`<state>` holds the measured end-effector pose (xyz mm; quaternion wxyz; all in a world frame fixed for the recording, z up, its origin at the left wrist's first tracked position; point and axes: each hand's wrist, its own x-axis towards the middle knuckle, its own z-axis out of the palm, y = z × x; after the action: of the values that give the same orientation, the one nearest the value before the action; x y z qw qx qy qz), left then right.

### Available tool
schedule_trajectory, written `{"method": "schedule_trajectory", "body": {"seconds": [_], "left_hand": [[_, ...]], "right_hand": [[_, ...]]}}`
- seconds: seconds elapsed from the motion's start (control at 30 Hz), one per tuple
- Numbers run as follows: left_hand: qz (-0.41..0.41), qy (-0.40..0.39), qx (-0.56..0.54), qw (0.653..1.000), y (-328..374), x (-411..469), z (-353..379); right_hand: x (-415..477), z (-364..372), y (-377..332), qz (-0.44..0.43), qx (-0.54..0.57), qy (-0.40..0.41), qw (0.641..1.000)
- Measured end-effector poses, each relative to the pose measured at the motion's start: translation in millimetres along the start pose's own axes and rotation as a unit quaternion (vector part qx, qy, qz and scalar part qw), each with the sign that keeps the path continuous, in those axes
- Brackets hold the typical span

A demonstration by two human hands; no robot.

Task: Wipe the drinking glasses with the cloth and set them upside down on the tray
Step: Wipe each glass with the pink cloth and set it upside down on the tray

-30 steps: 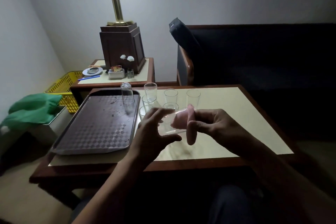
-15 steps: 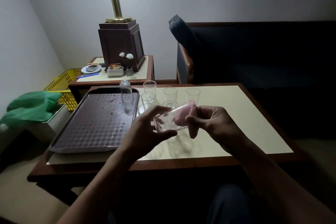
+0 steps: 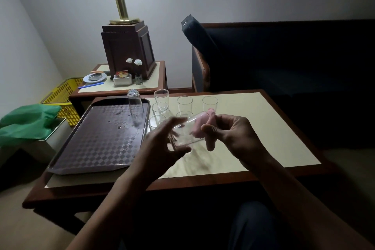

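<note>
Pink cloth (image 3: 199, 128) inside tilted glass (image 3: 183, 135)

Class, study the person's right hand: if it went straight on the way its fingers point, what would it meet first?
Probably the held glass, its mouth stuffed with the pink cloth; the left hand grips it just beyond. Depth is unclear.

Dim room, light falling from above, dark corners, wide-angle bending at edges.
</note>
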<state>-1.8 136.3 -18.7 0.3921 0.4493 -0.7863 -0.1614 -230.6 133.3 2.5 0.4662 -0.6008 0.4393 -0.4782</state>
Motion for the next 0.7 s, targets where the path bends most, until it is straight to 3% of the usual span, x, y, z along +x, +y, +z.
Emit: {"method": "schedule_trajectory", "body": {"seconds": [0.03, 0.1, 0.17, 0.2, 0.23, 0.27, 0.3, 0.33, 0.37, 0.4, 0.47, 0.53, 0.57, 0.63, 0.67, 0.7], "left_hand": [[0.065, 0.03, 0.068, 0.995, -5, -2, 4], [0.078, 0.035, 0.067, 0.994, -7, -5, 5], [-0.054, -0.006, -0.069, 0.996, 3, -6, 5], [-0.172, -0.048, -0.206, 0.962, 13, -4, 2], [-0.28, -0.079, -0.361, 0.886, 18, -1, -1], [-0.345, -0.088, -0.455, 0.816, 20, 2, -3], [-0.365, -0.083, -0.495, 0.784, 18, 4, -4], [-0.355, -0.069, -0.495, 0.79, 16, 5, -6], [-0.316, -0.055, -0.469, 0.823, 14, 4, -7], [-0.254, -0.048, -0.408, 0.876, 12, 3, -8], [-0.08, -0.009, -0.163, 0.983, 8, -1, -7], [0.069, 0.041, 0.018, 0.997, 0, -4, -3], [0.095, 0.05, 0.047, 0.993, -3, -4, -2], [0.034, 0.034, -0.004, 0.999, 0, -6, 0], [-0.052, 0.005, -0.092, 0.994, 6, -5, -2], [-0.157, -0.024, -0.233, 0.959, 17, -1, -5]], "right_hand": [[0, 1, 1, 0.011, 0.003, 0.003, 1.0], [0, 3, 5, 0.029, 0.018, 0.02, 0.999], [-2, 3, 6, 0.029, 0.023, 0.032, 0.999], [-2, 3, 6, 0.024, 0.019, 0.037, 0.999], [-3, 3, 6, 0.019, 0.017, 0.041, 0.999], [-4, 3, 5, 0.014, 0.014, 0.042, 0.999], [-4, 2, 3, 0.009, 0.009, 0.037, 0.999], [-4, 2, 2, 0.005, -0.004, 0.026, 1.0], [-5, 1, -1, 0.005, -0.015, 0.014, 1.0], [-4, -1, -3, 0.006, -0.02, 0.004, 1.0], [-3, -7, -9, 0.027, -0.007, -0.019, 0.999], [1, -11, -14, 0.081, 0.022, -0.034, 0.996], [2, -11, -15, 0.103, 0.043, -0.034, 0.993], [0, -9, -15, 0.089, 0.05, -0.015, 0.995], [-1, -8, -15, 0.059, 0.031, -0.002, 0.998], [-4, -5, -17, 0.027, 0.011, 0.006, 1.0]]}}
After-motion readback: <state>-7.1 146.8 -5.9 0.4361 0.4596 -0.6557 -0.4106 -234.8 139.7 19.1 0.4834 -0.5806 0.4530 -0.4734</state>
